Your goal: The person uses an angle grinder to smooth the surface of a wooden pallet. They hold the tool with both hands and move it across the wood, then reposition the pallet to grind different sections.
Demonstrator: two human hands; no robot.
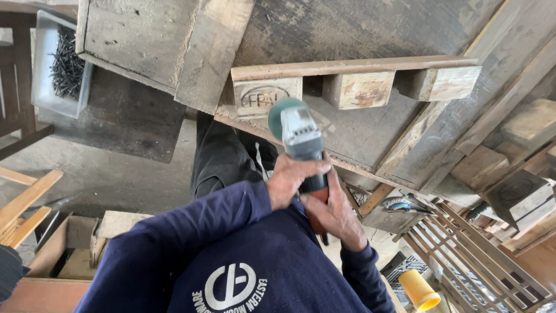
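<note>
Both hands gripping grey-and-orange handheld angle grinder point(301, 145) at chest height: left hand point(294, 181) wrapping fingers around body, right hand point(335, 213) clasping it from below. Grinder's teal disc guard pointing toward weathered wooden pallet point(359, 87) with three blocks. Grey plastic tray of dark nails point(61, 66) sitting far left; yellow cylinder point(420, 290) lying lower right beside wooden slatted frames point(480, 261).

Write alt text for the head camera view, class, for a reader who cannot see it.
Two hands, left hand and right hand, grip a handheld power sander held against a wooden pallet piece on a worn workbench. The person wears a navy sweatshirt. A tray of dark nails sits upper left, a yellow tube lower right.
</note>
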